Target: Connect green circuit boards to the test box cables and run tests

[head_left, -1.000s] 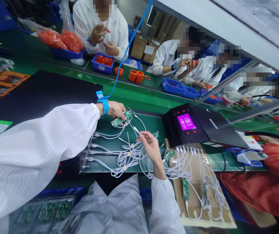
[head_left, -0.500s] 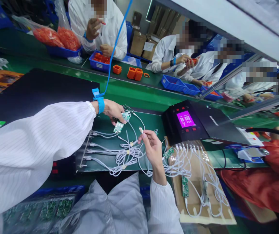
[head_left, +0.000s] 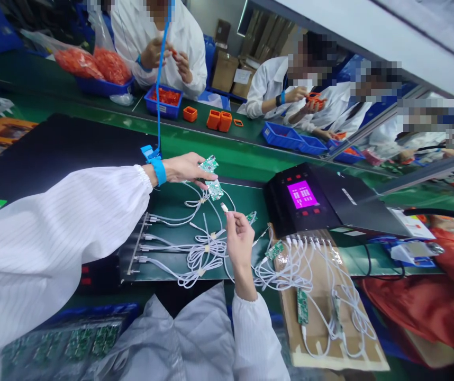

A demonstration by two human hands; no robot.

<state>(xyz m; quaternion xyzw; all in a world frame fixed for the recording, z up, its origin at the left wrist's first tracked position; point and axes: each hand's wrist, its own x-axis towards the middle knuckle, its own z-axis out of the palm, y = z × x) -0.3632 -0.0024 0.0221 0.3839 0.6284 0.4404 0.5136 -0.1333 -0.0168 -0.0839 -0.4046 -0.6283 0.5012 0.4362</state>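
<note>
The left hand (head_left: 189, 168) has just lifted to the far side of the cables, bringing a green circuit board (head_left: 214, 189) up off the clutter. It is clamped on the board between thumb and fingers; green shows on both sides of the thumb, and I cannot tell whether that is one board or two. The right hand (head_left: 239, 238) has shifted slightly left, pinching a white cable plug (head_left: 224, 207) between thumb and fingertips, its metal end up. The change seems to matter because board and plug now sit close together, though apart and not joined. The hands themselves do not touch; the board lies to the far left of the right hand, just beyond the plug's tip.

Below and left of them, a white cable coil (head_left: 207, 254) lies on the green bench top, its leads running left to a socket strip (head_left: 142, 243). Right of the right hand, another board (head_left: 274, 250) lies among more cables by a sheet of cardboard (head_left: 291, 307), near a black box with a lit screen (head_left: 303, 194). At the far side, a co-worker's hand (head_left: 153, 53) is raised above a blue bin (head_left: 171, 112), left of some orange frames (head_left: 213, 119).
</note>
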